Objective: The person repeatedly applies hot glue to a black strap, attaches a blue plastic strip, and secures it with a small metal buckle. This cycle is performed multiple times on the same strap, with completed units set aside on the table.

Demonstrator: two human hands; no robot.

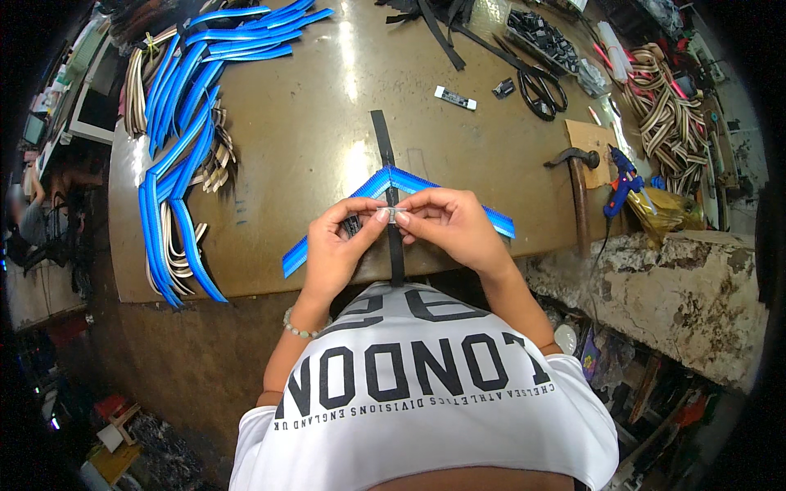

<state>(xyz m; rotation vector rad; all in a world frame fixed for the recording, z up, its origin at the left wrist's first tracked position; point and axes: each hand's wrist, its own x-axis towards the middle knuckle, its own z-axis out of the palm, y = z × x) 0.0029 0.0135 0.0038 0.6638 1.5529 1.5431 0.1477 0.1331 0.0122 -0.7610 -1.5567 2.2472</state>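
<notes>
Near the table's front edge, my left hand [340, 237] and my right hand [450, 225] meet, thumbs and fingertips pinched together. Between them is a small pale grey piece [391, 216], over a black strap [380, 135]; its exact kind is too small to tell. The strap runs from the table's middle toward my body. A blue striped strap [499, 221] is bent into a wide V, its peak at the black strap just beyond my fingers. My hands cover parts of both its arms. A dark patterned bit shows beside my left fingers, mostly hidden.
Blue straps [176, 114] and beige striped straps [217, 155] lie at the left. Toward the right are a glue gun [626, 182], a hammer [581, 196], scissors [540, 92] and more striped straps [667, 123]. A white tube [455, 98] and a box of black buckles [544, 41] lie farther back.
</notes>
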